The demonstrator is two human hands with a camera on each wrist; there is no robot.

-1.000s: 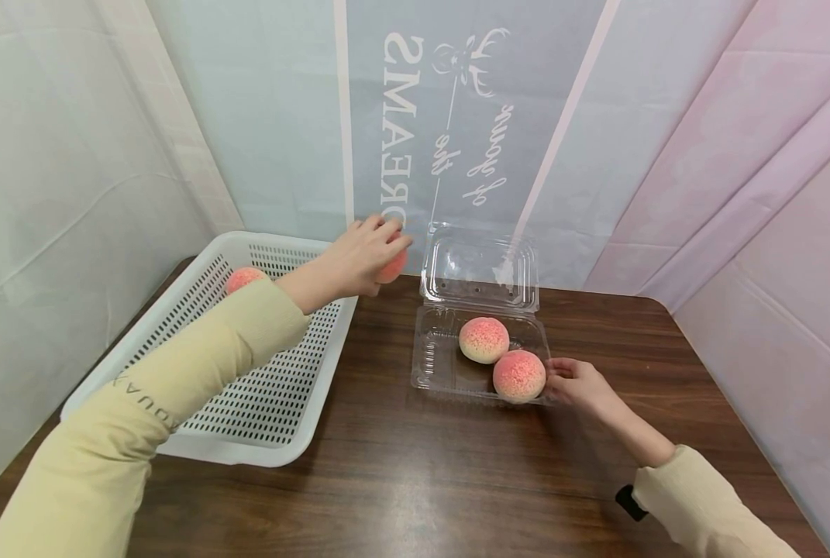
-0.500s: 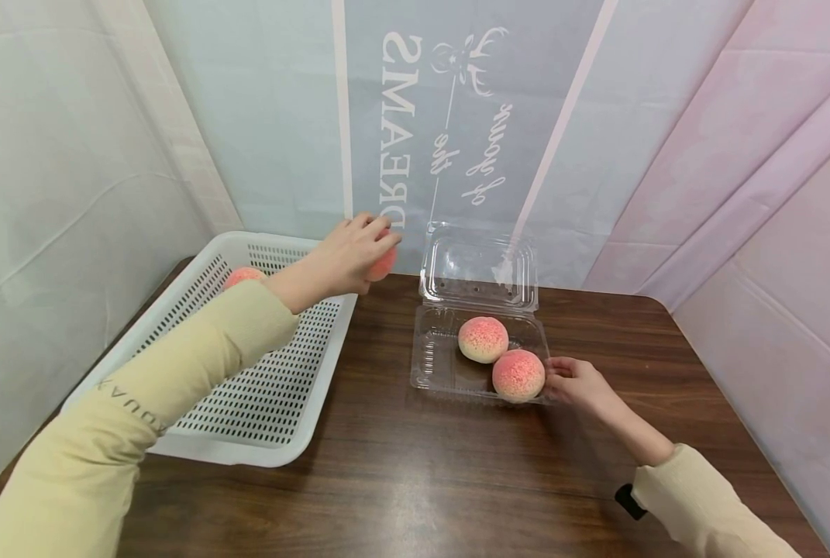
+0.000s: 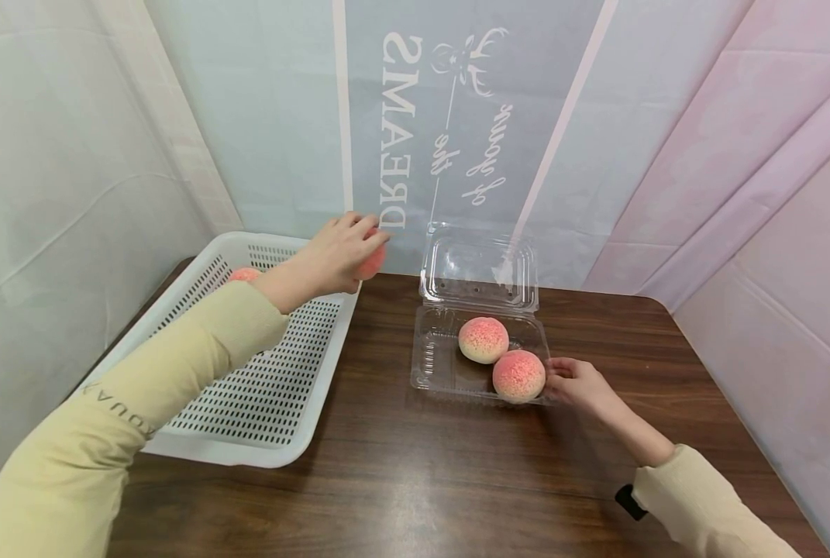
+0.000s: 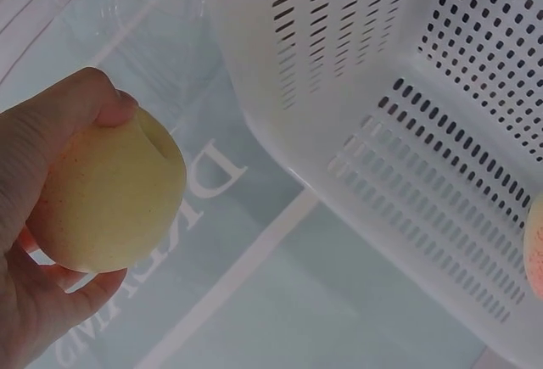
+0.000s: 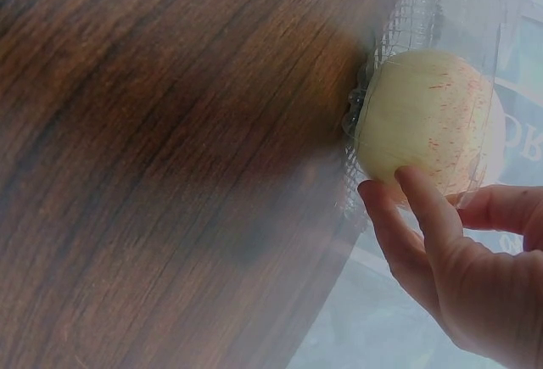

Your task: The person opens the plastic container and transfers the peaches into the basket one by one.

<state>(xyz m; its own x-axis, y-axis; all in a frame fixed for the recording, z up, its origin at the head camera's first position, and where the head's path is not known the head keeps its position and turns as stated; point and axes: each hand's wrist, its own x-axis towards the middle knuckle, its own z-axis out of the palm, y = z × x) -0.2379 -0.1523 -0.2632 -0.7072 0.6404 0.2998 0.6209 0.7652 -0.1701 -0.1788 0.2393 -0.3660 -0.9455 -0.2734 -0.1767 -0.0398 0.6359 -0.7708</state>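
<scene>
My left hand (image 3: 334,252) grips a pink and yellow peach (image 3: 371,260) above the right rim of the white basket (image 3: 285,457). In the left wrist view, thumb and fingers curl round that peach (image 4: 119,195), and its pale underside shows. My right hand (image 3: 582,385) pinches the right edge of a clear plastic clamshell box (image 3: 437,368). Two peaches lie in the box, one near its middle (image 3: 483,339) and one at the front right corner (image 3: 519,377). The right wrist view shows my fingertips (image 5: 411,182) right at the box wall beside the nearer peach (image 5: 424,123).
Another peach (image 3: 246,274) lies at the back of the basket, partly hidden by my left forearm. The box's lid (image 3: 480,267) stands raised at the back against the printed curtain (image 3: 303,116). Brown wooden table (image 3: 401,473) shows between basket and box.
My left hand has moved left with its peach, away from the box and toward the basket. The right hand and the box have stayed in place.
</scene>
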